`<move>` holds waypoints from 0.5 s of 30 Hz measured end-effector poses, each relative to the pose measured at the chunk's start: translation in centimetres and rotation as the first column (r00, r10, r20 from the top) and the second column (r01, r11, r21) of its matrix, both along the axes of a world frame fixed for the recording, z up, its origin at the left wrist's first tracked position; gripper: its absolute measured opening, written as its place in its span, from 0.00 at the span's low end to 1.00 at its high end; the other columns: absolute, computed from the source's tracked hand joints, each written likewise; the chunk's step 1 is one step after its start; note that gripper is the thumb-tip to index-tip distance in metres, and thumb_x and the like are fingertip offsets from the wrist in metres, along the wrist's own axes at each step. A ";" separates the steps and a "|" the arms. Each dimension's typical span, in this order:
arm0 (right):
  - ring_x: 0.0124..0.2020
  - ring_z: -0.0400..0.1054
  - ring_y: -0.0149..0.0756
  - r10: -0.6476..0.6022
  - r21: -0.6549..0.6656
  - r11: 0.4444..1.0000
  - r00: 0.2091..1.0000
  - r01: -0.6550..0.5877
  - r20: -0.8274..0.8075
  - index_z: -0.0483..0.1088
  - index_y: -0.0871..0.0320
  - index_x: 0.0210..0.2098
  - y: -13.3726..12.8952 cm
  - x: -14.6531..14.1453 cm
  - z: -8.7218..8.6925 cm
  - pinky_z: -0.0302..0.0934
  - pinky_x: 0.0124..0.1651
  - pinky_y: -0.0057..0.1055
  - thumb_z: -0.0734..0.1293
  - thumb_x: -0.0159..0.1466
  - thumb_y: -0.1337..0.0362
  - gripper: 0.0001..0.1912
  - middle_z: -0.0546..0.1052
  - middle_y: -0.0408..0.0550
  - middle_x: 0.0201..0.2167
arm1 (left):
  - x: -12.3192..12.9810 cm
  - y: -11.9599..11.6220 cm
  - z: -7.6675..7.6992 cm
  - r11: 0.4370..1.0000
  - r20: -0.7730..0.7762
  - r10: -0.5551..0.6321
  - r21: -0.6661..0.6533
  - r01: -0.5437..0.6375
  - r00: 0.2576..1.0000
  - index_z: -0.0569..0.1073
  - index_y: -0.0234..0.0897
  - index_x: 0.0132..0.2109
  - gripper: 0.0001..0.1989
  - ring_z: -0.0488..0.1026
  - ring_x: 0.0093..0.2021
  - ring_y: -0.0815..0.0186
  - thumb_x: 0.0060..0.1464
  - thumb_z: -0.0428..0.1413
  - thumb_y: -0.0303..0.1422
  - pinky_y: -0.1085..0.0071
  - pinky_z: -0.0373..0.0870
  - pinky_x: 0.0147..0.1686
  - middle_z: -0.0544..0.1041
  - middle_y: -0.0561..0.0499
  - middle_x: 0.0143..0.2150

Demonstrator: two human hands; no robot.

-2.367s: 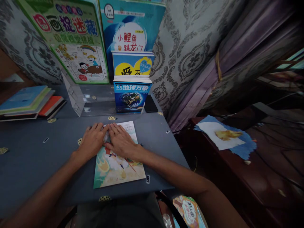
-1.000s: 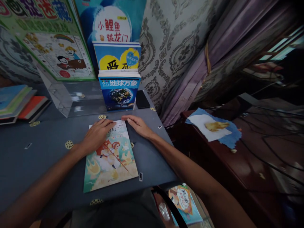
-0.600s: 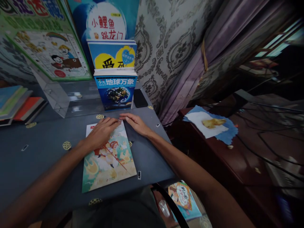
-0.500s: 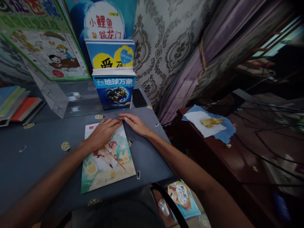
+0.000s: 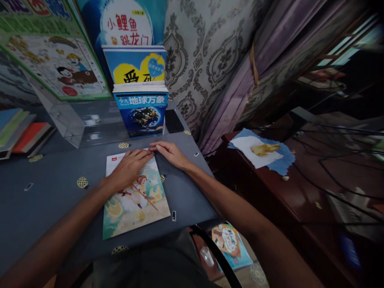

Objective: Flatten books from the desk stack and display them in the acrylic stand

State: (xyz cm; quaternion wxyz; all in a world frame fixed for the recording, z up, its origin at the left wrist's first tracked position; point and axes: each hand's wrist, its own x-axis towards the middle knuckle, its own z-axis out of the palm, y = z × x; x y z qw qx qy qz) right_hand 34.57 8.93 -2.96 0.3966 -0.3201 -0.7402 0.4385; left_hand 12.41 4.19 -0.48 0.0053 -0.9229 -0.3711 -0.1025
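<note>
A picture book [image 5: 135, 218] with a robed cartoon figure on its cover lies closed on the grey table. My left hand [image 5: 131, 166] rests flat across the upper part of this cover, fingers stretched toward the top right corner, hiding part of the title. At that corner is my right hand [image 5: 170, 153], its fingers extended and meeting the left fingertips; the exact contact with the book's edge is hard to make out. Neither hand grips anything. Just beyond them, a blue book with a globe [image 5: 146, 116] stands upright in a clear rack.
Behind the globe book stand a yellow-and-blue book [image 5: 136, 66] and a large green book [image 5: 57, 60]. A black phone [image 5: 174, 121] lies beside the rack. Stacked books [image 5: 28, 138] sit at far left. To the right is a dark red desk [image 5: 255, 192] with cables and a blue cloth [image 5: 282, 162].
The whole view has shifted slightly. Both hands stay in nearly the same place on the picture book, which lies as before.
</note>
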 end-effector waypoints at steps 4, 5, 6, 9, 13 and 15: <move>0.51 0.76 0.41 0.003 0.015 1.000 1.000 -0.003 -0.019 0.77 0.58 0.53 0.1 -0.1 -0.2 0.66 0.58 0.40 0.60 0.72 0.46 0.25 0.83 0.52 0.46 | 0.3 -0.3 0.2 1.000 -0.021 0.006 0.029 -0.006 1.000 0.68 0.33 0.65 0.30 0.69 0.59 0.52 0.55 0.51 0.16 0.57 0.66 0.52 0.72 0.39 0.64; 0.51 0.76 0.41 0.001 0.016 1.000 1.000 -0.001 -0.024 0.77 0.58 0.53 0.1 -0.1 -0.2 0.66 0.58 0.40 0.61 0.72 0.45 0.26 0.84 0.53 0.45 | 0.4 -0.4 0.3 0.999 -0.026 0.008 0.033 -0.007 1.000 0.68 0.33 0.64 0.29 0.69 0.58 0.53 0.56 0.50 0.16 0.57 0.66 0.52 0.72 0.39 0.64; 0.51 0.76 0.41 -0.002 0.013 1.000 1.000 0.003 -0.027 0.77 0.58 0.52 0.1 -0.1 -0.2 0.66 0.57 0.39 0.61 0.72 0.45 0.26 0.84 0.52 0.45 | 0.4 -0.5 0.3 0.999 -0.027 0.009 0.033 -0.009 1.000 0.68 0.33 0.64 0.29 0.69 0.58 0.53 0.56 0.50 0.16 0.57 0.67 0.52 0.72 0.39 0.64; 0.49 0.77 0.41 -0.015 -0.008 1.000 1.000 0.015 -0.028 0.79 0.59 0.50 0.0 0.0 -0.1 0.67 0.56 0.38 0.60 0.71 0.43 0.28 0.84 0.51 0.42 | 0.4 -0.7 0.5 1.000 -0.013 -0.020 -0.001 0.020 1.000 0.68 0.35 0.65 0.31 0.68 0.61 0.53 0.55 0.50 0.17 0.57 0.66 0.56 0.72 0.40 0.64; 0.48 0.78 0.41 -0.014 -0.025 1.000 1.000 0.014 -0.020 0.80 0.59 0.48 -0.3 0.1 0.2 0.67 0.55 0.38 0.61 0.70 0.40 0.30 0.84 0.51 0.41 | 0.5 -0.9 0.6 0.998 -0.023 -0.061 -0.035 0.060 0.998 0.67 0.36 0.66 0.31 0.65 0.65 0.53 0.56 0.50 0.18 0.52 0.62 0.62 0.71 0.41 0.65; 0.48 0.78 0.41 -0.014 -0.022 1.000 1.000 0.014 -0.025 0.80 0.59 0.47 -0.4 0.1 0.3 0.67 0.55 0.37 0.61 0.69 0.40 0.30 0.85 0.51 0.41 | 0.8 -1.1 0.6 0.998 -0.045 -0.048 -0.035 0.047 0.998 0.68 0.35 0.65 0.29 0.65 0.66 0.53 0.57 0.50 0.18 0.51 0.61 0.63 0.71 0.40 0.65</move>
